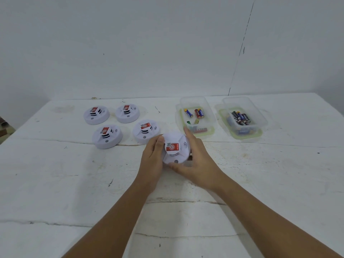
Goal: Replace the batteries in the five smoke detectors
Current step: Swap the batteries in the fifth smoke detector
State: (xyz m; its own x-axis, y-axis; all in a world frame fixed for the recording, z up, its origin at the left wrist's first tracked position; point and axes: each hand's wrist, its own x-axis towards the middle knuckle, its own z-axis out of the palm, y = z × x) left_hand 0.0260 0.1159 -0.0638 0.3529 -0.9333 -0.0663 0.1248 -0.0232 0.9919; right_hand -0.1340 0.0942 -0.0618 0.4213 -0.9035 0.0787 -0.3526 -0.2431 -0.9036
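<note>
White table (pixel 55 183), cracked and scuffed paint, set against a plain white wall (pixel 130 43).

Two clear plastic tubs at the far right, green-edged lids under them. Left tub (pixel 195 116): a few loose batteries (pixel 197 113) in blue-yellow and red wrappers, more coloured cells toward its near end. Printing on them too small to read. Right tub (pixel 242 118): a bundle of dark batteries (pixel 241 118) with white lettering, illegible at this range.

Four white round smoke detectors sit in a loose square left of centre, all face up: back left (pixel 96 114), back right (pixel 127 113), front left (pixel 107 136), front right (pixel 146 130). Each carries a red sticker with a pale round emblem and a small QR-type code beside it; no text legible. Small sound-wave mark embossed on the housings.

Fifth detector (pixel 175 148) is held just off the table at centre, near the left tub and right beside the front right unit, tilted toward the camera. Same red sticker and code square, sound-wave mark to its right.

Left hand (pixel 153 157) grips its left edge, thumb on top of the rim, fingers curled beneath. Right hand (pixel 197 162) wraps the right edge, index finger extended along the far rim, thumb across the near underside. Both forearms bare, reaching in from the bottom of frame.
</note>
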